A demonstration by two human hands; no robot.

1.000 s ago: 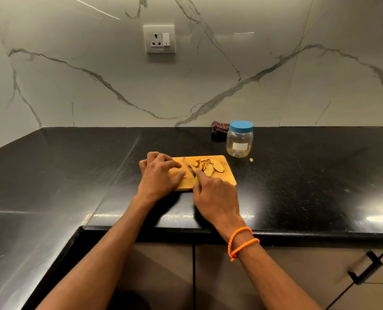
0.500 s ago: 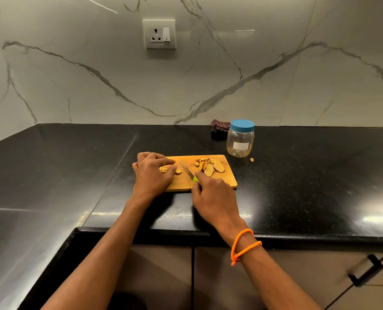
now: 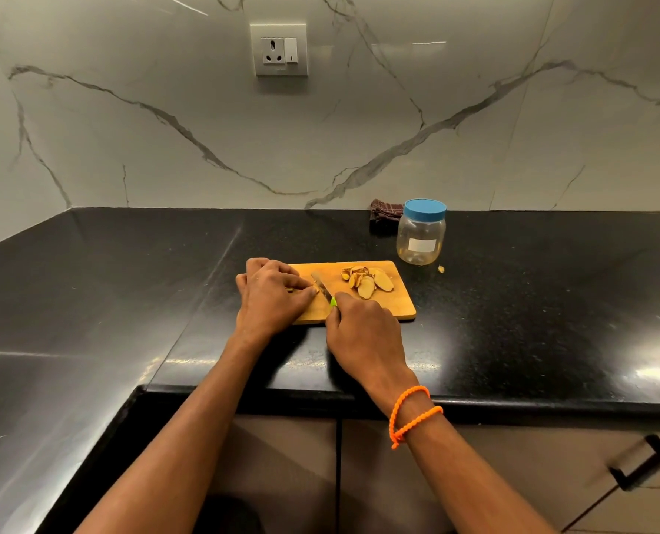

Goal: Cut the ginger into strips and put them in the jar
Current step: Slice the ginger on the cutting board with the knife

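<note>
Head camera, kitchen counter: I am cutting ginger on a wooden cutting board lying on the black countertop. A pile of ginger slices is sitting on the board's far right part, at about one o'clock from my hands. My left hand is resting over the board's left end, its fingers curled and bunched together, the tips pressing down on a small ginger piece of which only a sliver is showing under them. My right hand is lying at five o'clock from the left one, its fingers wrapped round the green handle of a small knife; the blade is pointing toward eleven o'clock, running just beside my left fingertips. Whether the edge is touching the board I cannot tell. An orange beaded bracelet is circling my right wrist.

At two o'clock from the board, a clear plastic jar is standing upright on the countertop with its blue lid on, just beyond the board's far right corner. A stray ginger bit is lying at the jar's five o'clock. A dark checked cloth is bunched against the wall at the jar's ten o'clock. A wall socket is sitting at twelve o'clock on the marble backsplash.
</note>
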